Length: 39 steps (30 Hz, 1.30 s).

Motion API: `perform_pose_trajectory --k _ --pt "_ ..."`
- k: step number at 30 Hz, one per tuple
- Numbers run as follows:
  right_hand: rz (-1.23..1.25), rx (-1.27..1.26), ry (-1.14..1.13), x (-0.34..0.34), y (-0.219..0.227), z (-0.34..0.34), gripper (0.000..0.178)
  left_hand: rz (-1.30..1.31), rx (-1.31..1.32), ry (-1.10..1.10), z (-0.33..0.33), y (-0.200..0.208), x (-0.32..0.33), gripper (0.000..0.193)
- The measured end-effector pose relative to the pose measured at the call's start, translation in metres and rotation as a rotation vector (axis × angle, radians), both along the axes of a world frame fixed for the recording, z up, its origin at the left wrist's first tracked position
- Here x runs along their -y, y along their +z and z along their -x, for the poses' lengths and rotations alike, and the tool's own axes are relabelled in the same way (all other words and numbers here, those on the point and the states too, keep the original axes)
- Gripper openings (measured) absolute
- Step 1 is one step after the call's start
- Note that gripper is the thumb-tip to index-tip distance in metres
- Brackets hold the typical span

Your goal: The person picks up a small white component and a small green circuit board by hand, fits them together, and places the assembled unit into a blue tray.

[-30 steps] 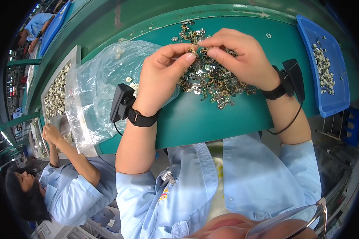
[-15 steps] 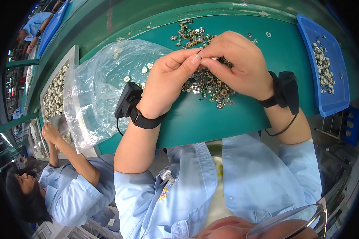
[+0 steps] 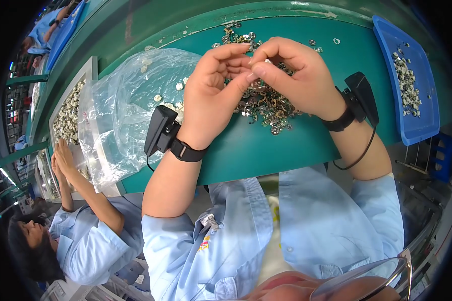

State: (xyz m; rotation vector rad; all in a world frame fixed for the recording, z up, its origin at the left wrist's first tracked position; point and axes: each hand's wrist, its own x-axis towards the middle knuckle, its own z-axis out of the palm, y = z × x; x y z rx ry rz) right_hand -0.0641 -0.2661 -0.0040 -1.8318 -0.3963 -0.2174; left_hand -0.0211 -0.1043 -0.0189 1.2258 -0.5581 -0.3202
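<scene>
Over the green table (image 3: 221, 155), my left hand (image 3: 211, 83) has its index finger and thumb apart. Its other fingers are bent, and nothing shows between them. The left thumb tip meets my right hand (image 3: 304, 78), whose thumb and index finger are pinched together. A small white part (image 3: 268, 61) peeks out from that right-hand pinch, mostly covered by the fingers. Below and behind both hands spreads a pile of small metal pieces (image 3: 273, 110), silver and brass-coloured, partly hidden by the hands.
A clear plastic bag (image 3: 120, 95) lies at the left with small white parts (image 3: 179, 86) beside my left wrist. Further left, a co-worker's hands (image 3: 63, 158) are at a tray of white parts (image 3: 70, 118). A blue tray (image 3: 419, 131) with similar parts stands at the right.
My left index finger has lifted away from the thumb, and the left fingers have spread. The right hand stays pinched. The co-worker's hands have shifted slightly upward.
</scene>
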Motion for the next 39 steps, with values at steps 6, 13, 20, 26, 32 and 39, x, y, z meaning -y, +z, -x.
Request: perform_pose_trajectory --k 6,13,20,26,32,39 --pt "-0.061 0.006 0.038 -0.002 -0.003 0.0 0.012 0.037 -0.03 0.006 0.002 0.002 -0.004 0.02" --pt "-0.256 -0.06 0.059 0.0 0.0 0.0 0.013 0.074 -0.194 -0.069 -0.003 0.0 -0.01 0.018" --pt "0.104 0.151 -0.041 0.003 0.003 -0.002 0.011 0.027 -0.227 -0.058 -0.003 0.001 -0.01 0.018" --pt "0.039 0.142 -0.105 -0.002 -0.001 0.0 0.01 0.092 -0.281 -0.128 0.0 0.002 -0.011 0.023" --pt "-0.006 0.065 -0.078 -0.001 -0.002 0.001 0.012 -0.002 -0.125 -0.058 0.002 0.002 -0.009 0.026" --pt "-0.017 0.12 -0.043 0.001 0.001 0.001 0.015 0.124 -0.158 -0.113 -0.002 -0.003 -0.011 0.024"
